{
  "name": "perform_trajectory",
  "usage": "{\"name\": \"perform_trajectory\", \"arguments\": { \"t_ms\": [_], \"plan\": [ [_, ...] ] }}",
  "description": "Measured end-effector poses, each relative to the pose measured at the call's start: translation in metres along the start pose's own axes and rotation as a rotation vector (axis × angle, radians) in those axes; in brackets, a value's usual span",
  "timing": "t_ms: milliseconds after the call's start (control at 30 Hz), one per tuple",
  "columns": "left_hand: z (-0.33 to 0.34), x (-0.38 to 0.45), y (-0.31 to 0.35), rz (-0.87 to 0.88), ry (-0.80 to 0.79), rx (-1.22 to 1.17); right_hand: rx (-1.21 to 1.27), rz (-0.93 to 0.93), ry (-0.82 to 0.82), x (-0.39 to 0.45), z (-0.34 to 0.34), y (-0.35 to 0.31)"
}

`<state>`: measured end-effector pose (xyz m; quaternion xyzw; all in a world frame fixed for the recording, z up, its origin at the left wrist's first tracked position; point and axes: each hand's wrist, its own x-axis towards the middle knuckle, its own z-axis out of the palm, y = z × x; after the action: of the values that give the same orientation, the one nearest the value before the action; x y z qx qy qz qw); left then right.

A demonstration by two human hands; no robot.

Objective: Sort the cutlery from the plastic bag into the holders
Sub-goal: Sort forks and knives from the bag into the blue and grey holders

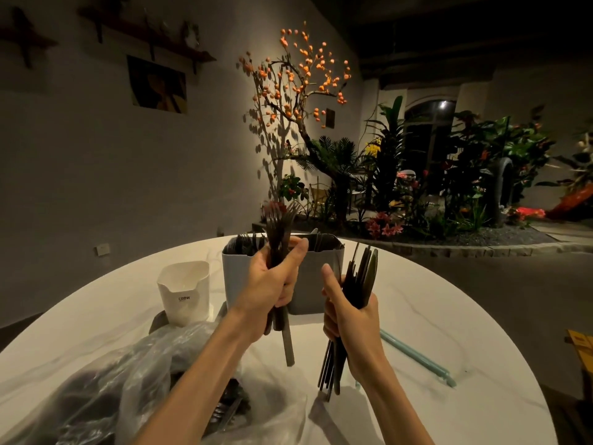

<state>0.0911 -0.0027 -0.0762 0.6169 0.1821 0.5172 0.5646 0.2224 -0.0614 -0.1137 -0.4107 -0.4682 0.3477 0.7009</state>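
Observation:
My left hand grips a bundle of dark forks, tines up, just in front of the grey two-part holder. That holder has dark cutlery standing in it. My right hand grips a bundle of dark knives, blades up, to the right of the holder. A small white holder stands to the left. The clear plastic bag lies crumpled at the front left with more dark cutlery inside it.
All of it sits on a round white marble table. Pale blue straws lie on the table at the right. A yellow object pokes in past the right edge. Plants and a tree with orange fruit stand beyond the table.

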Motion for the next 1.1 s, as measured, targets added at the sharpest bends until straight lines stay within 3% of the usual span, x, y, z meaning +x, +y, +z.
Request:
{"name": "perform_trajectory", "arguments": {
  "t_ms": [167,433,633,867,1100],
  "plan": [
    [0.01,-0.005,-0.022,0.081,0.133,0.123,-0.037,-0.073,-0.032,0.001,0.001,0.002],
    [-0.002,-0.029,-0.076,-0.307,0.196,0.123,-0.293,-0.088,-0.076,-0.001,0.008,0.029],
    [-0.009,-0.022,-0.067,-0.136,0.092,0.094,-0.184,-0.169,0.015,0.001,0.006,0.028],
    [-0.014,-0.033,-0.083,-0.467,0.203,0.096,-0.277,0.0,0.038,-0.006,0.008,0.054],
    [-0.01,-0.026,-0.068,-0.264,0.306,0.028,-0.204,-0.204,0.087,0.0,0.009,0.042]
  ]
}}
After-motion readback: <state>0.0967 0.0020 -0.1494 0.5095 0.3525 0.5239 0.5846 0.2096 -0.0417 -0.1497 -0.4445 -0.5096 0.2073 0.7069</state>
